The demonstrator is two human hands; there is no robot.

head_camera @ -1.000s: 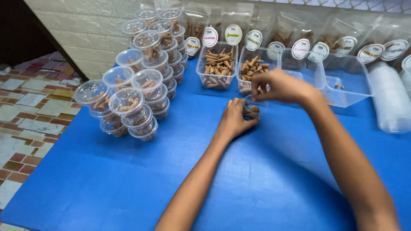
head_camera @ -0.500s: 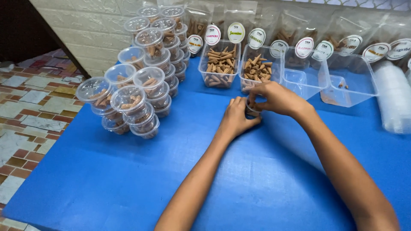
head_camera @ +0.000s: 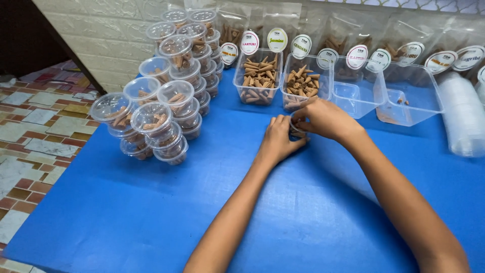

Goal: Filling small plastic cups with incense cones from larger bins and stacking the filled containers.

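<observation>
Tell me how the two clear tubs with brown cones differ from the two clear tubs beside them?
The two cone-filled tubs hold piles of brown cones; the two nearly empty tubs show only a few bits at the bottom. The filled ones stand nearer the stacked lidded cups; the emptier ones nearer the sleeve of clear cups. All are clear, open-topped plastic.

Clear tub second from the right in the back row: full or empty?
Nearly empty. The clear tub shows only a few brown cones on its floor.
</observation>
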